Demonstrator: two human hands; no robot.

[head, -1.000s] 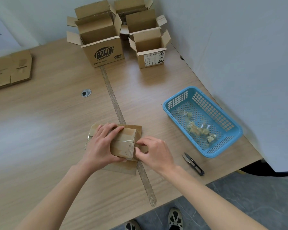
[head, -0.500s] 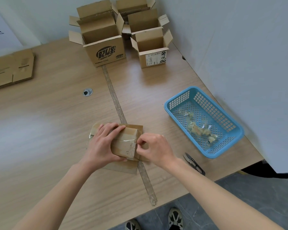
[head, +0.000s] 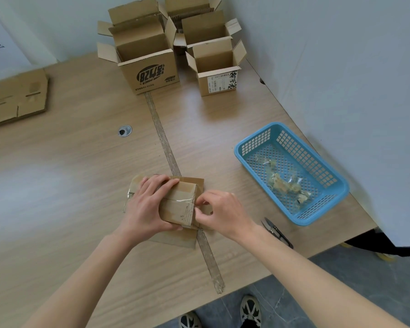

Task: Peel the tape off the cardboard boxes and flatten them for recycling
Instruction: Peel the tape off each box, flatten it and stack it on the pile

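A small taped box (head: 178, 204) is held on the table (head: 69, 185) just below the centre of the frame, resting on a flat piece of cardboard (head: 175, 240). It is gripped by the left hand (head: 147, 207), whose fingers are spread over the top and whose thumb is curled under the near edge. Clear tape (head: 182, 200) is seen across the box's top. At the box's right end the tape edge is pinched by the right hand (head: 223, 213) between thumb and curled fingers. Four open boxes (head: 152, 74) are grouped at the top centre. A flattened box (head: 14, 98) lies at the upper left. A blue basket (head: 251, 147) holding crumpled tape scraps (head: 284, 183) is placed at the right, and small snips (head: 277, 232) lie just below it, near the right wrist.
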